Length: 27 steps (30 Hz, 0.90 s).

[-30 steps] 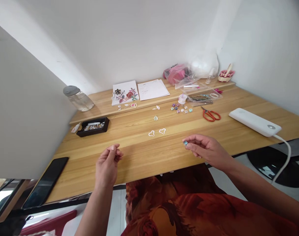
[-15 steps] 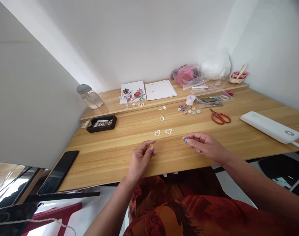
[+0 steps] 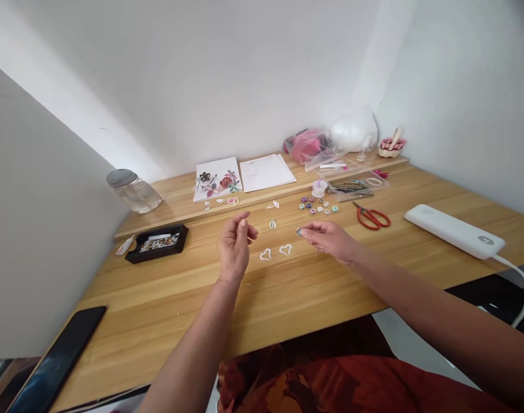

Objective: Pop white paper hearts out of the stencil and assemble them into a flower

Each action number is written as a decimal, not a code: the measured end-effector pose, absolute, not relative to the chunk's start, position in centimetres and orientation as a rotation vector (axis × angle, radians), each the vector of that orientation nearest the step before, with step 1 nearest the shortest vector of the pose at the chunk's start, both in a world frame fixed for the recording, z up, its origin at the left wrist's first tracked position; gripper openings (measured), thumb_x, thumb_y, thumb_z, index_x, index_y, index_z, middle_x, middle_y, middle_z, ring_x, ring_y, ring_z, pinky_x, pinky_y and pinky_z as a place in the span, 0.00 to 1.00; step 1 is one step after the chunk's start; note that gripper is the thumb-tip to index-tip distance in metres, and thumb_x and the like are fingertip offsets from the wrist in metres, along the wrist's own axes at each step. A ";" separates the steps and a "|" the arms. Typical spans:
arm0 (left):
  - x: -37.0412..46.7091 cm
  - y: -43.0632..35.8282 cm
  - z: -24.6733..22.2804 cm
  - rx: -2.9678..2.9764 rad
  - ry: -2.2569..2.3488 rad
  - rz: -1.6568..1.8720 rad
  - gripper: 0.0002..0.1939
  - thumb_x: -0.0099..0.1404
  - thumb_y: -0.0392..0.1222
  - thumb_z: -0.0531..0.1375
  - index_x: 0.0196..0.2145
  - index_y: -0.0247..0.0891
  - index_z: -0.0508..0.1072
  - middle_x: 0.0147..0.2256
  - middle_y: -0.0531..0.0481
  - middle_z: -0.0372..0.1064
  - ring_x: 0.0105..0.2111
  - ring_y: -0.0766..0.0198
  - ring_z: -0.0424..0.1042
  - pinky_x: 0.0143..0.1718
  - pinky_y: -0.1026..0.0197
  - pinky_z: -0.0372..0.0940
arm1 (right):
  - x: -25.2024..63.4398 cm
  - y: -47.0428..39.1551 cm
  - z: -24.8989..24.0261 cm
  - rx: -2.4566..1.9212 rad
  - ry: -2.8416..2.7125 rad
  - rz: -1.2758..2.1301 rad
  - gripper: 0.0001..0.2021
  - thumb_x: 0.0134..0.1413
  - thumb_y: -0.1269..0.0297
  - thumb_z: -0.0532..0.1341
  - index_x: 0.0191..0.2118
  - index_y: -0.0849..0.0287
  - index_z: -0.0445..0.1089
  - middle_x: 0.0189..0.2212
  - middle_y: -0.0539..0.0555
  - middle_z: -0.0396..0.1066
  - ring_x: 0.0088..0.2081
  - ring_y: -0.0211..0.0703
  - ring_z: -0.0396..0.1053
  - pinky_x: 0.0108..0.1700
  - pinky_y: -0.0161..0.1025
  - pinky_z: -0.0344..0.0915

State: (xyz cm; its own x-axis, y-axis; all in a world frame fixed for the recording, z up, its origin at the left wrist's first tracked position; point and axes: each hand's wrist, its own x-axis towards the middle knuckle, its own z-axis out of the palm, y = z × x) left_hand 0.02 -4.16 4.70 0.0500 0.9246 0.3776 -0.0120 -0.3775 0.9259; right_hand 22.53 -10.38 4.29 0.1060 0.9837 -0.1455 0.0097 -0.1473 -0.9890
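Note:
My right hand [image 3: 328, 238] is above the table, thumb and fingertips pinched on a small blue-green bead [image 3: 299, 232]. Its surface is mostly covered by the fingers. My left hand [image 3: 236, 244] hovers to the left with loosely curled fingers, thumb up, and nothing visible in it. Between the hands lie two white heart-shaped cutouts [image 3: 266, 254], side by side on the wood. Beyond them is a leaf-shaped piece [image 3: 272, 225], with small white pieces [image 3: 273, 205] further back. Several coloured beads [image 3: 317, 206] are scattered past my right hand.
Red-handled scissors [image 3: 373, 218] and a white power strip [image 3: 455, 231] lie right. A black tray [image 3: 182, 236] of small beads and a lidded bottle [image 3: 135, 192] stand left; a phone [image 3: 57, 361] lies near the front. Papers [image 3: 267, 173], a clear box [image 3: 352, 186] and a basket [image 3: 392, 144] are behind.
The view has shifted. Both hands have moved forward over the table, the right one also leftward with the bead. My left hand has turned so its fingers point further up.

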 end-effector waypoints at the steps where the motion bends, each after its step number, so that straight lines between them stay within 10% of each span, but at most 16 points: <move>1: 0.4 -4.1 4.5 1.529 0.957 1.443 0.19 0.70 0.54 0.55 0.45 0.36 0.75 0.24 0.52 0.69 0.24 0.68 0.67 0.27 0.67 0.61 | 22.2 -9.9 4.4 -1.375 -1.117 1.217 0.23 0.42 0.47 0.70 0.37 0.61 0.74 0.22 0.47 0.62 0.23 0.32 0.55 0.23 0.33 0.47; 7: 0.0 -3.9 1.5 1.685 1.022 1.385 0.21 0.72 0.53 0.52 0.34 0.36 0.77 0.21 0.53 0.65 0.23 0.69 0.64 0.29 0.66 0.60 | 22.5 -7.5 4.4 -1.316 -1.166 1.188 0.23 0.44 0.46 0.69 0.38 0.60 0.74 0.20 0.44 0.58 0.21 0.31 0.51 0.23 0.34 0.46; 15: -0.4 -1.9 -0.2 1.670 1.055 1.270 0.15 0.73 0.45 0.51 0.49 0.37 0.72 0.25 0.54 0.66 0.24 0.68 0.65 0.30 0.65 0.63 | 25.3 -7.3 3.2 -1.465 -1.274 0.734 0.17 0.50 0.50 0.68 0.39 0.58 0.76 0.18 0.45 0.54 0.21 0.33 0.49 0.24 0.36 0.43; 27: -0.9 -2.9 1.4 2.347 0.825 0.765 0.17 0.61 0.28 0.56 0.45 0.39 0.78 0.41 0.45 0.75 0.43 0.58 0.71 0.49 0.54 0.65 | 25.1 -8.1 3.4 -1.461 -1.753 1.196 0.18 0.52 0.47 0.65 0.39 0.57 0.78 0.20 0.47 0.58 0.22 0.33 0.53 0.24 0.34 0.48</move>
